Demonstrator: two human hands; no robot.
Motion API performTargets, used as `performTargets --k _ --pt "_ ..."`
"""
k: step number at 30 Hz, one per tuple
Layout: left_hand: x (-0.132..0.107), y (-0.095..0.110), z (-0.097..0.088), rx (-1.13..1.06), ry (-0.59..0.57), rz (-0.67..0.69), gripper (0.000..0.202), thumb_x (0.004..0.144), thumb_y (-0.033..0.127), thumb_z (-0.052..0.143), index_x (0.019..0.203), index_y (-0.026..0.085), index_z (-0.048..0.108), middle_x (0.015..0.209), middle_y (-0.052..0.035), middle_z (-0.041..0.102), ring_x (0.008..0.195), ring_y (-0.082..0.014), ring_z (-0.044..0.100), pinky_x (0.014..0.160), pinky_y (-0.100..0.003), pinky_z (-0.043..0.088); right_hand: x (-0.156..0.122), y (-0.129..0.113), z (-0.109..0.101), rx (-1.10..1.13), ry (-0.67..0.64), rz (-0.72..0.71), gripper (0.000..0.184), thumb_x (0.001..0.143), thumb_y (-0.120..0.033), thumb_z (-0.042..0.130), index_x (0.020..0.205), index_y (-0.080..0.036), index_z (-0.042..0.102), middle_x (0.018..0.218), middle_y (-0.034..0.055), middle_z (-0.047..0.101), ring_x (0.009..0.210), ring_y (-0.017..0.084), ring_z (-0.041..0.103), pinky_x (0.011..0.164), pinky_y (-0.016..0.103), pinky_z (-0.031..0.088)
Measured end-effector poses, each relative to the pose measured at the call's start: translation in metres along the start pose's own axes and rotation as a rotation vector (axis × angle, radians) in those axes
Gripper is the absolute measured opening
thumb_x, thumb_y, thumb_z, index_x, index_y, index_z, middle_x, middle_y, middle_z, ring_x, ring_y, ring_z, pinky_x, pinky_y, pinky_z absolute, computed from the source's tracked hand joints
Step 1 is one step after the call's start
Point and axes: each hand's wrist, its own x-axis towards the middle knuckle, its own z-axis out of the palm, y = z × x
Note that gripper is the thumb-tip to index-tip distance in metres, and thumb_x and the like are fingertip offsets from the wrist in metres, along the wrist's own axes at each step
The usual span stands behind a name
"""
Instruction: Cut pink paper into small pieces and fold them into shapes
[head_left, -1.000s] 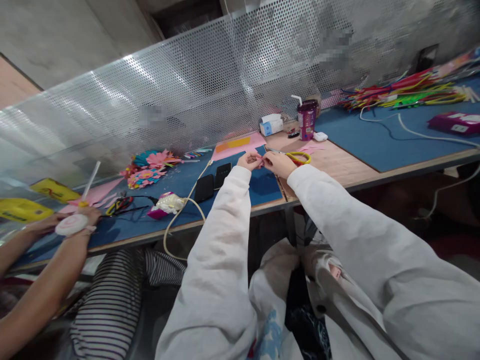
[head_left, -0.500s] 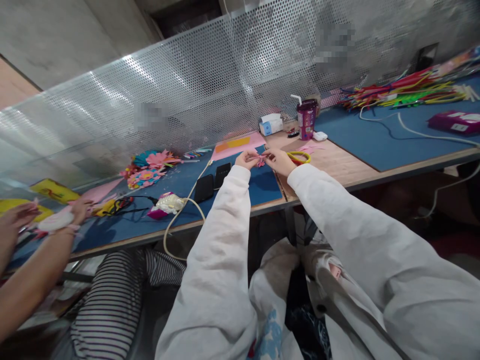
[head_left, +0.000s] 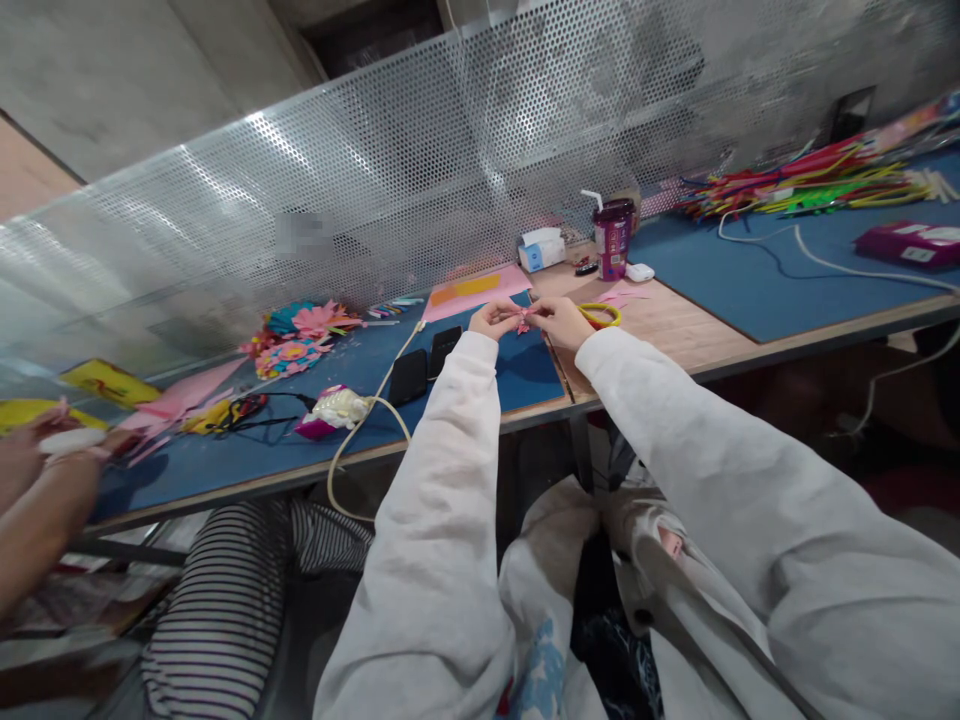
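Observation:
Between my two hands is a small pink paper piece (head_left: 523, 322) with cut or pointed edges, held above the blue mat. My left hand (head_left: 493, 319) pinches its left side, and my right hand (head_left: 561, 322) pinches the right side; the fingertips nearly meet and partly hide it. Just right of my right hand lies a ring of yellow and red strands (head_left: 604, 316). Pink paper scraps (head_left: 626, 293) rest on the wooden strip beyond. Two black phones (head_left: 409, 377) lie left of my left wrist on the blue mat.
A purple cup with a straw (head_left: 613, 240) and a tissue pack (head_left: 541, 249) stand behind my hands, before a perforated metal screen (head_left: 420, 190). Paper flowers (head_left: 292, 340) and a white cable (head_left: 397, 415) are at left, near a co-worker's hands (head_left: 52, 460). Bundled pipe cleaners (head_left: 810, 185) lie right.
My hands stay almost in place, with the pink piece turned slightly between my fingers. The co-worker's hands at the left have drawn back toward the left edge.

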Motion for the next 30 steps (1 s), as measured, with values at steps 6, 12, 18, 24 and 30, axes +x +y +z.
performTargets --k 6,12,18,24,30 --pt "0.000 0.000 -0.001 0.019 0.025 -0.023 0.035 0.054 0.040 0.076 0.073 0.016 0.061 0.075 -0.0038 0.067 0.067 -0.0117 0.063 0.063 -0.026 0.052 -0.001 -0.002 0.000 0.012 -0.017 0.010 0.026 0.076 -0.036 0.059 0.079 -0.011 0.067 0.069 0.0058 0.066 0.056 0.013 0.057 0.053 0.024 0.045" --pt "-0.001 0.004 0.001 0.046 0.039 -0.037 0.033 0.054 0.039 0.075 0.073 0.016 0.061 0.075 -0.0038 0.067 0.067 -0.0115 0.063 0.065 -0.026 0.052 -0.002 -0.004 0.000 0.045 -0.060 0.081 0.025 0.078 -0.036 0.058 0.083 -0.012 0.065 0.069 0.0053 0.066 0.053 0.011 0.056 0.048 0.022 0.043" --pt "-0.002 0.006 0.001 0.082 0.052 -0.031 0.032 0.056 0.038 0.075 0.073 0.016 0.061 0.074 -0.0043 0.068 0.067 -0.0117 0.063 0.066 -0.026 0.052 -0.004 -0.007 0.000 0.024 -0.066 0.102 0.025 0.079 -0.036 0.056 0.083 -0.012 0.065 0.065 0.0042 0.065 0.049 0.010 0.053 0.044 0.021 0.042" --pt "-0.001 0.005 0.001 0.110 0.058 -0.018 0.030 0.056 0.038 0.074 0.072 0.015 0.062 0.071 -0.0037 0.067 0.065 -0.0120 0.062 0.065 -0.027 0.053 -0.005 -0.011 0.000 0.045 -0.081 0.124 0.029 0.078 -0.041 0.058 0.080 -0.013 0.065 0.065 0.0037 0.065 0.047 0.009 0.053 0.042 0.020 0.041" --pt "-0.001 0.003 0.000 0.118 0.052 -0.004 0.029 0.058 0.038 0.072 0.072 0.016 0.061 0.069 -0.0031 0.066 0.063 -0.0115 0.062 0.063 -0.026 0.052 -0.006 -0.017 -0.001 0.042 -0.098 0.150 0.030 0.078 -0.042 0.058 0.078 -0.012 0.064 0.065 0.0054 0.065 0.047 0.011 0.054 0.040 0.021 0.041"
